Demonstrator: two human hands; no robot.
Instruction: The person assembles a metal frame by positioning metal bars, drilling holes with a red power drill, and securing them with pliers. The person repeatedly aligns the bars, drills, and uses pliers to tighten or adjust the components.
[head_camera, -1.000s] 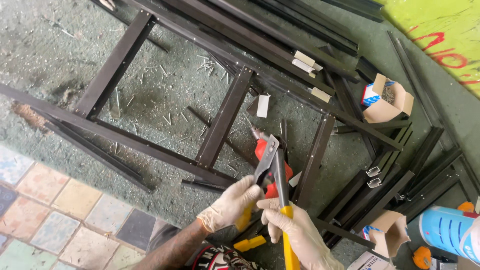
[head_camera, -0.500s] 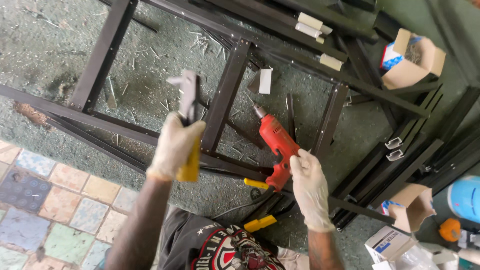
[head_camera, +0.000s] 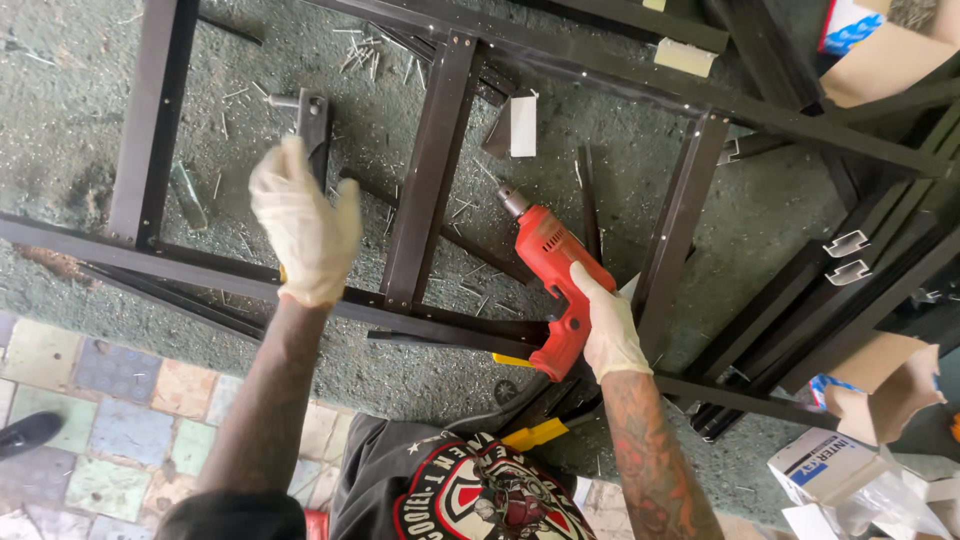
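We see open floor (head_camera: 90, 90) left of the dark metal frame (head_camera: 430, 180), and bare bays between its bars. Loose bars (head_camera: 830, 290) and cardboard boxes (head_camera: 880, 390) crowd the right side.

Even, soft daylight; sharp centre, slight blur on the moving hand

Light is diffuse, casting only faint shadows under the dark metal frame (head_camera: 430, 170). The gloved left hand (head_camera: 305, 225) is slightly motion-smeared; the red drill (head_camera: 550, 265) is crisp. Pale boxes (head_camera: 860, 470) at 4 o'clock are near washed out, and lines bow toward the edges.
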